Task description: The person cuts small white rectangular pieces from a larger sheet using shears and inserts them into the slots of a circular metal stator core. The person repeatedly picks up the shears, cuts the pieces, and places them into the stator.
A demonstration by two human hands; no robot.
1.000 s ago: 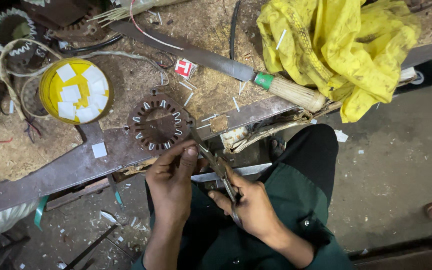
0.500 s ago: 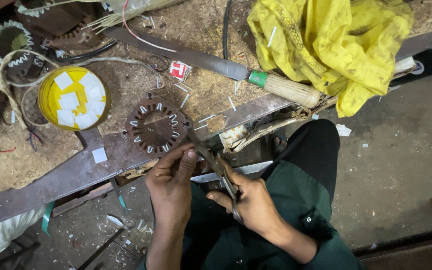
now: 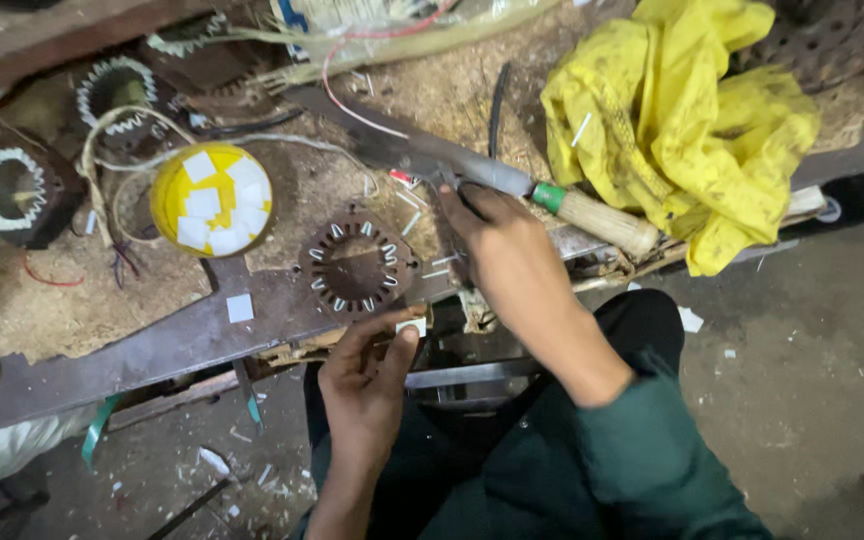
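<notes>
at far left of the bench, two wound coil rings (image 3: 14, 190) with white edging sit on sawdust, a third (image 3: 117, 88) further back. right of them, a yellow bowl (image 3: 212, 198) holding cut white paper squares; one loose white square (image 3: 240, 307) lies near it on the dark metal bar (image 3: 152, 350) that runs along the near edge of the bench. centre: dark slotted stator core (image 3: 357, 265) flat on the bench, white paper liners showing in several slots. left hand (image 3: 367, 385) just near of the core, below the bench edge; thumb and fingertips pinched on a small white paper piece (image 3: 412, 326), other fingers loosely curled. right hand (image 3: 502, 250) reaches over the bench to the right of the core, fingers closed around a small tool (image 3: 445, 180) at a spot far of the core; tool mostly hidden, kind cannot be told. just right of that hand, a long blade (image 3: 422, 155) with green collar and pale wooden handle (image 3: 607, 222) lies diagonally. far right: crumpled yellow cloth (image 3: 682, 120). person wears dark green sleeve (image 3: 652, 440); concrete floor (image 3: 812, 380) beside.
</notes>
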